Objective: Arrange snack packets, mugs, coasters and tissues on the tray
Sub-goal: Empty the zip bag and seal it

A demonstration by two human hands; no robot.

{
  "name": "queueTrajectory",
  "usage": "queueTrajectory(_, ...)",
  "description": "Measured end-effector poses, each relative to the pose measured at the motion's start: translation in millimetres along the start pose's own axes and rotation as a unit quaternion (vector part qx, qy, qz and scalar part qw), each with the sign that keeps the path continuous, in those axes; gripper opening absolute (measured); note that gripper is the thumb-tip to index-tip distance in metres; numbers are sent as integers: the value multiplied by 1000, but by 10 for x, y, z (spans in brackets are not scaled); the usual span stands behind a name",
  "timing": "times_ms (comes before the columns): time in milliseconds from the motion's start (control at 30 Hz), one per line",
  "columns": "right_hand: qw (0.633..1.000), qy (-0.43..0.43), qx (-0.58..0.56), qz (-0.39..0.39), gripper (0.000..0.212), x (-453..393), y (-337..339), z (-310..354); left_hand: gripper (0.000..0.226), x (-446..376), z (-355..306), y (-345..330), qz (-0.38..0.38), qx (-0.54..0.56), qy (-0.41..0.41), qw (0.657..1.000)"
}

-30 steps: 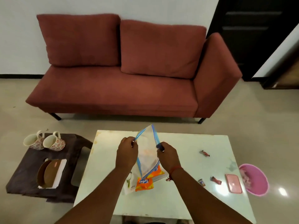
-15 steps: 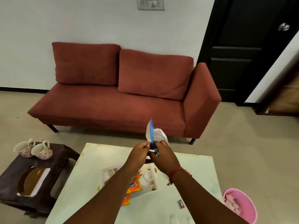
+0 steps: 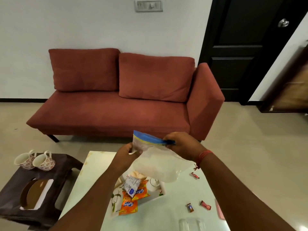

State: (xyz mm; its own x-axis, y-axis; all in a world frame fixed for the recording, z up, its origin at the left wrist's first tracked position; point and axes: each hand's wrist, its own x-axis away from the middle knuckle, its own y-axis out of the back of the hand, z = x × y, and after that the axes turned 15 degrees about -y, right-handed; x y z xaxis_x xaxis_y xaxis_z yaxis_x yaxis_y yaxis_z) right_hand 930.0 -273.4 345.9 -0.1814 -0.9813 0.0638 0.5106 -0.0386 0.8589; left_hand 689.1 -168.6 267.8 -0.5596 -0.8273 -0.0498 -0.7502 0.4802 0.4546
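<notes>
Both my hands hold a clear zip bag (image 3: 156,162) with a blue seal strip above the white table (image 3: 93,174). My left hand (image 3: 128,155) pinches its left edge and my right hand (image 3: 181,145) grips the blue seal at the right end. Below the bag, a white floral tray (image 3: 115,202) lies on the table with orange snack packets (image 3: 129,204), a silver packet (image 3: 132,185) and a white mug (image 3: 152,184) on it. Two floral mugs (image 3: 35,160) and brown coasters (image 3: 33,192) on white tissues sit on the dark side table (image 3: 63,170) at the left.
Three small wrapped candies (image 3: 205,205) lie on the table's right side, next to a pink flat object (image 3: 220,209) at the edge. A clear item (image 3: 191,224) sits near the front edge. A red sofa (image 3: 116,107) stands behind the table, and a dark door (image 3: 241,47) is at the right.
The bag was held upright and pinched together; now it is spread sideways between my hands, my right hand moved right along the blue seal. The camera tilted slightly.
</notes>
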Motion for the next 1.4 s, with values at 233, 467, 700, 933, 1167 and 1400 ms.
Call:
queueTrajectory(233, 932, -175, -303, -90, 23, 51, -12, -37, 6, -72, -4, 319, -118, 129, -20, 984)
queueTrajectory(467, 774, -225, -592, 30, 39, 82, -718, 411, 18, -279, -29, 681, -235, 113, 5, 965)
queueTrajectory(700, 762, -277, -564, -156, 14, -125, -871, 832, 29, -373, 171, 1110, -230, 97, -40, 967)
queueTrajectory(933, 699, -279, -621, -216, 16, -144, -964, 967, 64, -340, 330, 1189, -92, 227, -29, 969)
queueTrajectory(1167, 858, -265, -401, -182, 63, -51, -851, 843, 45, -301, 279, 1209, 6, 106, -79, 991)
queueTrajectory(1400, 921, -261, -173, -232, 8, -116, -563, 680, 10, -350, -129, 1173, -116, -126, -172, 970)
